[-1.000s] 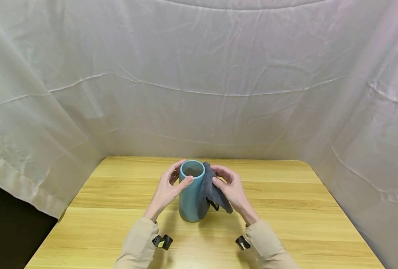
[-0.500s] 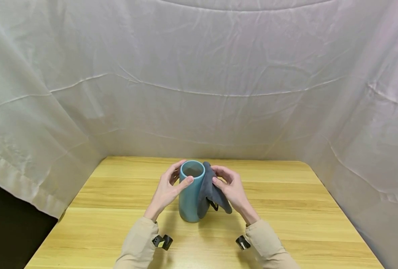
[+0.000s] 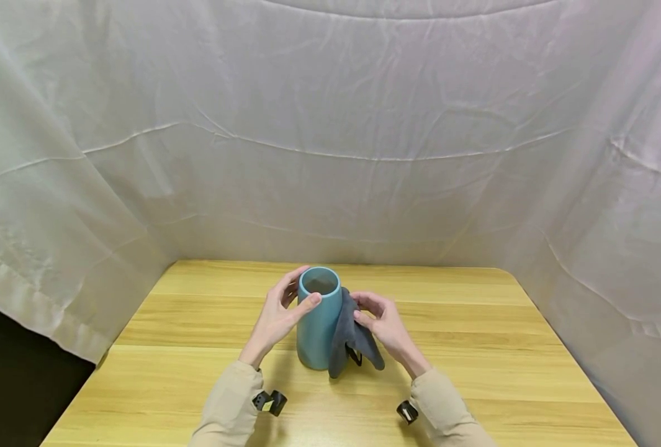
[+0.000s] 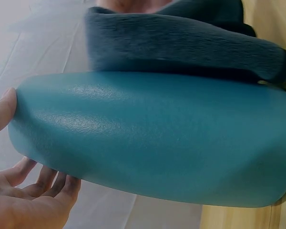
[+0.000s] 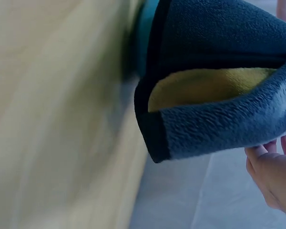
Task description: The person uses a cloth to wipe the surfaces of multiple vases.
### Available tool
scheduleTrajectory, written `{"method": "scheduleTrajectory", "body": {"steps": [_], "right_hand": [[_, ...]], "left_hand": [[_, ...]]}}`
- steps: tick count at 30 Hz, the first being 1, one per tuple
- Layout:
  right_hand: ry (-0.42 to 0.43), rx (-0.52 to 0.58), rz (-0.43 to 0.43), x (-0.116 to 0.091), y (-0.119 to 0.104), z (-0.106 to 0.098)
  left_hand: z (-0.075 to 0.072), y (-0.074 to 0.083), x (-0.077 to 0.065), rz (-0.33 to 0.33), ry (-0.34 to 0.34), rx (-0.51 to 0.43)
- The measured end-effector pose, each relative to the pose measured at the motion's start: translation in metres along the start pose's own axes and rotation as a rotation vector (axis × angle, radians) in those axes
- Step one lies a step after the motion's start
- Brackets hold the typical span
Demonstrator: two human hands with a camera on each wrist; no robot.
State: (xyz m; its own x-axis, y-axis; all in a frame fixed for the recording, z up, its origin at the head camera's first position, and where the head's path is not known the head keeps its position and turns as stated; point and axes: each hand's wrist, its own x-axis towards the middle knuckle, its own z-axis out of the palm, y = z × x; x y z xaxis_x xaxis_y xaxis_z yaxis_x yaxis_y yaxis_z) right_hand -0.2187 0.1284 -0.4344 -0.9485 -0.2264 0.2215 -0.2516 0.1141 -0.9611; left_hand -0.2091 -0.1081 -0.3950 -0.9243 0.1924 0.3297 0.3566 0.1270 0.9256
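A tall blue vase with an open round mouth stands upright on the table. My left hand grips it near the rim, thumb on the front and fingers behind, as the left wrist view also shows. My right hand pinches a dark grey cloth at the vase's right side. In the left wrist view the folded cloth lies along the glossy vase wall. A yellowish inner face and dark edging of the cloth appear in the right wrist view. The cloth partly hides my right fingers.
The wooden table spreads around the vase. Pale fabric curtains hang behind it and along both sides. A small black camera sits at the left wrist, another camera at the right.
My right hand has slid down the vase's right side with the cloth, toward the near table edge. The left hand and the vase have stayed in place.
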Motion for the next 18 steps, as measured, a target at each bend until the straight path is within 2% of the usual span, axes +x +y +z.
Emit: {"method": "scheduleTrajectory", "body": {"steps": [6, 18], "right_hand": [[-0.028, -0.027, 0.033, -0.002, 0.012, -0.001], [-0.018, -0.026, 0.032, -0.002, 0.013, -0.001]], "left_hand": [[0.000, -0.001, 0.001, -0.002, 0.003, 0.003], [-0.001, -0.001, 0.000, -0.011, 0.002, 0.000]]}}
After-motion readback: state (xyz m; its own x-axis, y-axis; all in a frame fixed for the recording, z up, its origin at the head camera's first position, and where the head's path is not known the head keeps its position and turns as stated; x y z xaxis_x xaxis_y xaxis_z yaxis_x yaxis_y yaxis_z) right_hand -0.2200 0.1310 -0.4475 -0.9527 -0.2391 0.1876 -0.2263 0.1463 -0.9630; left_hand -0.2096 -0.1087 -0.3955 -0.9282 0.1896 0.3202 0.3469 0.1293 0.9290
